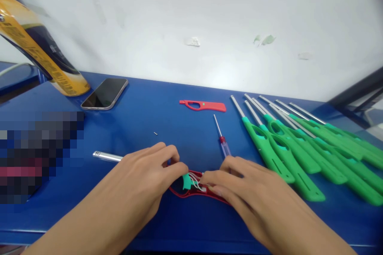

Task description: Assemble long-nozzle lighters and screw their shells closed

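Observation:
An opened long-nosed gas lighter with a red handle shell [191, 195] lies on the blue table between my hands. Its silver barrel [107, 156] sticks out to the left from under my left hand. White wires [195, 182] and a teal trigger piece [187, 182] show inside the shell. My left hand [152, 171] is closed on the lighter near the trigger, thumb and index finger at the teal piece. With its fingers bent together, my right hand [239, 191] grips the shell's right part beside the wires. Both hands hide parts of the lighter.
Behind the hands lie a red shell half [209, 106], a small metal pin [155, 133] and a screwdriver [223, 139]. Several green lighters [299, 147] cover the right side. A phone [104, 93] and a yellow bottle [44, 51] are at the left, before a white wall [149, 20].

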The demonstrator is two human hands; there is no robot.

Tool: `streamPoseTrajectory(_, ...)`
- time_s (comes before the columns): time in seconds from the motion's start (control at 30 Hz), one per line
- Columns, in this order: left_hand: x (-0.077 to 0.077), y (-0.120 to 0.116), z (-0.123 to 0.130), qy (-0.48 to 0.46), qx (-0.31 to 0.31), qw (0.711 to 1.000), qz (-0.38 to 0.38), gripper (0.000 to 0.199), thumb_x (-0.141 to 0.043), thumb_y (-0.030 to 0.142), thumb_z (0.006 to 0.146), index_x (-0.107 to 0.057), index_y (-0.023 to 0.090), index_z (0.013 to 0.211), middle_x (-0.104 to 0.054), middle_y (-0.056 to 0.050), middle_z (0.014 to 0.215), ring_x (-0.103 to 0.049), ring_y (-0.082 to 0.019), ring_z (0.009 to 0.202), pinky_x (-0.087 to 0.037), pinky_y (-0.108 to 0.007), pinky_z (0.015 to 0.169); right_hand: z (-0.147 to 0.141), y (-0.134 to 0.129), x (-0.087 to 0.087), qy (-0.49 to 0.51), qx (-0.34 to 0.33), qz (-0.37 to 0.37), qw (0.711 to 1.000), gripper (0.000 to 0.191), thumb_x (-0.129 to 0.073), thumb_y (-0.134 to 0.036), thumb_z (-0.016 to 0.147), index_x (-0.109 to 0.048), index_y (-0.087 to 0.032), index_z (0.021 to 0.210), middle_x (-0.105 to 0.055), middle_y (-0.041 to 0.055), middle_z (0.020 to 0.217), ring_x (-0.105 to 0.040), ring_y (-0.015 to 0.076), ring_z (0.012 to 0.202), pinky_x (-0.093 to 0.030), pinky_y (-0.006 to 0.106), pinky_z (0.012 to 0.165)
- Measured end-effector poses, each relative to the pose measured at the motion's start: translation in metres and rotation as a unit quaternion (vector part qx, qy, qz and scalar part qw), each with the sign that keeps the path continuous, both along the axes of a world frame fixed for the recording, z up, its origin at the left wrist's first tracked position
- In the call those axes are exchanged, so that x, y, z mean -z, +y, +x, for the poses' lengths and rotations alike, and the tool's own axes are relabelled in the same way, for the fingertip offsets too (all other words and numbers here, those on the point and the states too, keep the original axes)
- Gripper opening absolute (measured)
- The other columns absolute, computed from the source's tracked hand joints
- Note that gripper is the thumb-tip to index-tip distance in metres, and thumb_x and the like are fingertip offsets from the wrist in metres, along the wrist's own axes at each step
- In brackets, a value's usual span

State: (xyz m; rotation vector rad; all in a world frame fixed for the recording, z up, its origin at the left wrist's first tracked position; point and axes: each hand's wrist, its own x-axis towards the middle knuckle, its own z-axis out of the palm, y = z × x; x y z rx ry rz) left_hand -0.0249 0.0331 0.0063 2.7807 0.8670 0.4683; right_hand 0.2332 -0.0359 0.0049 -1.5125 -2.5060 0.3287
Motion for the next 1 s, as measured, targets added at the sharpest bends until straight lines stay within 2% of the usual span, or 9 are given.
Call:
streamPoseTrajectory(0.13,0.0,0.0,0.0,0.003,-0.003,1.0,-0.002,0.045,-0.039,-0.002,0.101,-0.075,0.024,0.105,-0.067,-0.002,0.097,-0.061,-0.02,0.08,-0.048,-0.033,0.07,0.0,0.002,0.003,0.016,-0.006,0.001,1.0,0.034,-0.048,-0.015,0.108,-0.062,-0.038,0.128,-0.065,-0.0013,0.1,-0.069,0.0202,0.084,-0.057,0.037,0.078)
streamPoseTrajectory(0.3,0.002,0.001,0.001,0.035,-0.016,0.999,-0.002,0.047,-0.038,-0.008,0.092,-0.074,0.023,0.099,-0.069,-0.003,0.096,-0.063,-0.022,0.081,-0.05,-0.033,0.07,0.0,0.004,0.009,0.059,0.012,0.013,0.998,0.024,-0.048,-0.024,0.112,-0.057,-0.036,0.13,-0.072,-0.0023,0.111,-0.074,0.0216,0.096,-0.06,0.04,0.089)
streamPoseTrajectory(0.37,0.001,0.001,0.001,0.055,-0.024,0.998,-0.008,0.049,-0.038,-0.009,0.089,-0.073,0.023,0.099,-0.07,-0.004,0.098,-0.064,-0.023,0.083,-0.051,-0.034,0.072,0.001,0.004,0.009,0.052,0.007,0.032,0.998,0.021,-0.049,-0.025,0.112,-0.057,-0.035,0.129,-0.073,-0.0029,0.111,-0.075,0.0218,0.097,-0.061,0.04,0.088)
streamPoseTrajectory(0.43,0.0,0.001,0.003,0.086,-0.035,0.996,-0.02,0.052,-0.037,-0.011,0.086,-0.073,0.024,0.1,-0.071,-0.004,0.102,-0.066,-0.023,0.087,-0.053,-0.035,0.076,0.002,0.003,0.005,0.042,-0.003,0.061,0.997,0.017,-0.049,-0.031,0.113,-0.06,-0.035,0.126,-0.075,-0.0034,0.108,-0.077,0.0209,0.095,-0.062,0.037,0.084)
streamPoseTrajectory(0.53,-0.006,0.0,0.008,0.155,-0.056,0.985,-0.056,0.056,-0.039,-0.012,0.083,-0.073,0.026,0.107,-0.071,-0.005,0.11,-0.069,-0.026,0.097,-0.057,-0.041,0.084,0.006,0.002,-0.006,0.039,-0.001,0.137,0.99,0.022,-0.042,-0.037,0.116,-0.061,-0.034,0.125,-0.077,-0.0028,0.103,-0.078,0.0185,0.088,-0.063,0.034,0.079)
streamPoseTrajectory(0.67,-0.014,0.0,0.015,0.207,-0.058,0.972,-0.089,0.057,-0.042,-0.012,0.083,-0.071,0.025,0.115,-0.07,-0.007,0.119,-0.068,-0.032,0.106,-0.061,-0.05,0.088,0.02,0.009,-0.025,-0.005,0.012,0.219,0.976,0.023,-0.041,-0.03,0.115,-0.061,-0.03,0.127,-0.076,0.0001,0.102,-0.077,0.0176,0.086,-0.062,0.031,0.073)
streamPoseTrajectory(0.8,-0.017,0.0,0.016,0.199,-0.053,0.974,-0.09,0.053,-0.042,-0.011,0.086,-0.071,0.024,0.114,-0.071,-0.007,0.119,-0.069,-0.031,0.104,-0.062,-0.051,0.087,0.039,0.038,-0.047,-0.118,-0.01,0.223,0.968,0.026,-0.042,-0.032,0.115,-0.061,-0.028,0.132,-0.074,0.0054,0.12,-0.076,0.0211,0.101,-0.064,0.04,0.085)
streamPoseTrajectory(0.9,-0.016,0.0,0.013,0.183,-0.057,0.977,-0.095,0.048,-0.044,-0.008,0.089,-0.072,0.024,0.111,-0.072,-0.007,0.119,-0.07,-0.03,0.101,-0.062,-0.048,0.085,0.051,0.078,-0.059,-0.177,-0.018,0.215,0.96,0.029,-0.043,-0.029,0.114,-0.065,-0.024,0.132,-0.073,0.01,0.124,-0.076,0.0275,0.098,-0.064,0.051,0.083)
streamPoseTrajectory(1.0,-0.017,0.001,0.007,0.171,-0.063,0.979,-0.091,0.045,-0.044,-0.004,0.094,-0.073,0.025,0.111,-0.072,-0.006,0.118,-0.07,-0.029,0.103,-0.061,-0.046,0.086,0.056,0.121,-0.062,-0.224,-0.021,0.19,0.956,0.029,-0.055,-0.029,0.11,-0.065,-0.019,0.136,-0.071,0.012,0.131,-0.074,0.025,0.102,-0.064,0.048,0.088)
